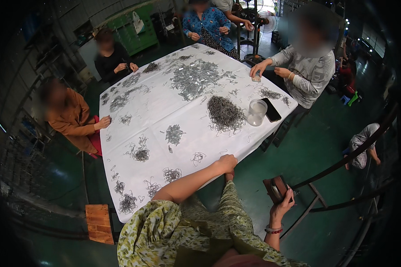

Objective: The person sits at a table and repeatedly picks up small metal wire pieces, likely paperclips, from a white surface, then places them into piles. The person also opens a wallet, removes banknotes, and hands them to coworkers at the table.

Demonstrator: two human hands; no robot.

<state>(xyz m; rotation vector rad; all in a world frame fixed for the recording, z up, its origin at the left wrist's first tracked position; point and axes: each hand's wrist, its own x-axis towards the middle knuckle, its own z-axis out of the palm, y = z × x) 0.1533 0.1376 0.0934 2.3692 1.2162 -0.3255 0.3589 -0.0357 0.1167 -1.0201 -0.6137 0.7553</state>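
A small brown case (277,188) sits gripped in the right hand (284,202), while the left hand (227,163) curls over the edge of the white-covered table (165,107), holding nothing.

A black phone (271,109), a flat dark rectangle with its screen unlit, is lying on the white table (165,111) near its right edge, just beside a clear plastic cup (256,112). A white bag (138,22) is hanging well beyond the table's far end, against a green cabinet (136,33).
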